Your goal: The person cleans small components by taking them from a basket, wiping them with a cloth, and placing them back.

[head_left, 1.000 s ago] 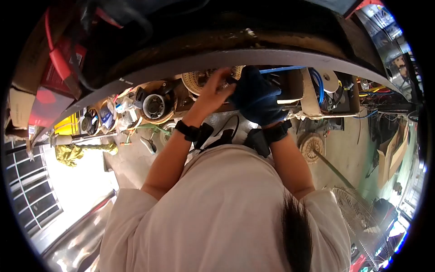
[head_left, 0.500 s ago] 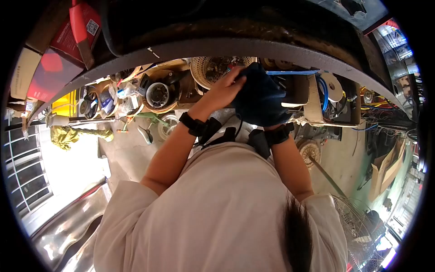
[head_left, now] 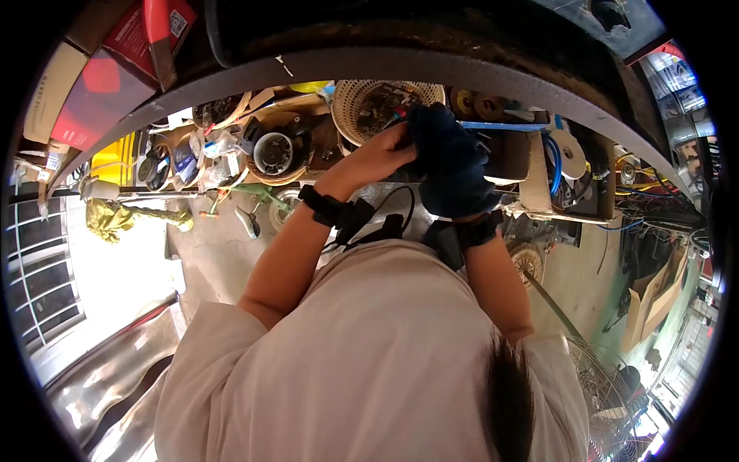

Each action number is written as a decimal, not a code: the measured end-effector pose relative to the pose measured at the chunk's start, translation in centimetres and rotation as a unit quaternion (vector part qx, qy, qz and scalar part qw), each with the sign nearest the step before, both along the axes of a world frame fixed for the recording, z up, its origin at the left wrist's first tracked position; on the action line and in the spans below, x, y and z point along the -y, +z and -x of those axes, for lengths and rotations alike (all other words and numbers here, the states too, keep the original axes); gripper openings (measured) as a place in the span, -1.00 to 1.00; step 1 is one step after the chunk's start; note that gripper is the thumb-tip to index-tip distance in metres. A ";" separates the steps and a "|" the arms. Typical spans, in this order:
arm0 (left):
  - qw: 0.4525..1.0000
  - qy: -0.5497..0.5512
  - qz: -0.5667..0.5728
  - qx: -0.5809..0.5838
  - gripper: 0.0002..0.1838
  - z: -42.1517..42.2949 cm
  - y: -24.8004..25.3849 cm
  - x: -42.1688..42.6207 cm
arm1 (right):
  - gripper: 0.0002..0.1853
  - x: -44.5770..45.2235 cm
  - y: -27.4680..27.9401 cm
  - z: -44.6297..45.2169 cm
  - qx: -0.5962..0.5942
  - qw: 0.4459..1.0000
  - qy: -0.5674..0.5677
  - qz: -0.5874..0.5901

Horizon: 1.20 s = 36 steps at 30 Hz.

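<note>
Dark blue fabric [head_left: 453, 146], probably a glove, bunched over the right hand [head_left: 456, 181] down to the wrist, in front of the person's waist, just short of a bench shelf; pose of the fingers inside hidden, cannot tell whether bent or straight. Left hand [head_left: 385, 154], bare, fingers together and laid against the near side of the fabric; whether they pinch it cannot be told. One black wristband [head_left: 323, 205] on the left wrist, a like one on the right. Beyond the hands, one cream woven basket [head_left: 344, 115], holding small mixed parts. To its left, one round tub [head_left: 273, 154] with a pale rim. To the right, one blue strip [head_left: 504, 125], one pale spool [head_left: 568, 152] and a coil of blue cable [head_left: 555, 165]. Outermost, red boxes [head_left: 104, 88], upper left; one open cardboard box [head_left: 654, 300], right
</note>
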<state>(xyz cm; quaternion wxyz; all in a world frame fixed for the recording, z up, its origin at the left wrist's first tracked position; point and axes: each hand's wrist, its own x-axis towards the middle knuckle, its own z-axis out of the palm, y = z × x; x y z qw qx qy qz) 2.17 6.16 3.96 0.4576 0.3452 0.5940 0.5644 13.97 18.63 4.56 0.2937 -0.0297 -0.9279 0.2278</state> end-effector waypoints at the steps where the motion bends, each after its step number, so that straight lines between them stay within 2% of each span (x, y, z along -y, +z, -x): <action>1: 1.000 -0.009 -0.021 0.012 -0.46 0.0 -0.2 0.0 | -0.54 0.1 -0.1 0.0 -0.008 1.000 0.003 -0.029; 4: 0.996 0.002 -0.054 -0.067 -0.53 0.0 -0.8 0.0 | -0.56 0.0 0.9 -0.1 0.098 0.995 0.024 -0.006; 7: 0.970 0.007 0.016 -0.241 -0.62 -0.5 -0.5 0.2 | -0.55 0.7 0.1 0.5 0.069 0.997 -0.023 0.008; 10: 0.954 0.034 0.053 -0.293 -0.67 -1.3 0.3 0.2 | -0.55 0.8 0.8 0.6 0.069 0.997 -0.017 -0.009; 13: 0.816 -0.011 0.059 -0.574 -0.69 -0.2 -1.4 0.8 | -0.59 1.0 2.1 0.8 0.084 0.996 0.003 0.007; 15: 0.940 0.031 0.093 -0.328 -0.69 0.3 -1.1 1.1 | -0.63 1.3 1.8 0.8 0.064 0.988 -0.039 -0.132; 16: 0.974 0.050 0.107 -0.194 -0.69 0.5 -0.4 1.1 | -0.64 1.4 1.9 0.7 0.057 0.989 -0.039 -0.130; 17: 0.984 0.040 0.092 -0.150 -0.69 0.5 0.4 1.4 | -0.65 1.4 1.9 0.7 0.049 0.990 -0.040 -0.129; 19: 0.996 0.021 0.060 -0.064 -0.68 0.5 1.7 1.8 | -0.65 1.0 2.6 1.1 0.034 0.999 0.001 0.013; 22: 0.995 0.017 0.016 0.095 -0.69 0.8 -0.4 2.1 | -0.61 1.6 4.1 0.5 0.087 0.991 0.011 0.105; 25: 0.989 0.010 0.026 0.146 -0.69 1.1 -1.1 1.6 | -0.61 1.4 1.4 0.4 0.088 0.995 -0.018 -0.050; 28: 0.985 0.056 0.029 -0.159 -0.66 1.7 -4.4 1.3 | -0.64 0.4 -2.0 -0.2 0.022 0.987 0.011 0.159; 29: 0.984 0.078 0.024 -0.156 -0.67 1.9 -4.8 1.3 | -0.66 0.4 -1.8 -0.4 0.067 0.949 -0.028 0.308; 30: 0.983 0.099 0.020 -0.153 -0.68 2.1 -4.5 1.2 | -0.67 0.8 -0.5 -0.7 0.110 0.884 -0.066 0.449; 31: 0.981 0.120 0.015 -0.150 -0.69 2.2 -4.1 1.1 | -0.68 0.7 -0.2 -0.7 0.126 0.886 -0.073 0.441; 32: 0.989 0.079 0.025 -0.122 -0.69 2.1 -3.7 0.8 | -0.68 0.6 0.0 -0.8 0.142 0.887 -0.079 0.432; 33: 0.994 0.038 0.035 -0.093 -0.68 1.7 -2.7 0.5 | -0.67 0.2 -0.3 -1.2 0.132 0.951 -0.052 0.274; 35: 0.996 0.001 0.057 -0.062 -0.67 1.1 -2.4 0.2 | -0.64 0.3 -1.0 -1.2 0.089 0.992 -0.021 0.091; 36: 0.996 0.004 0.067 -0.062 -0.66 1.1 -2.7 0.0 | -0.63 0.6 -1.4 -0.6 0.057 0.996 -0.019 0.072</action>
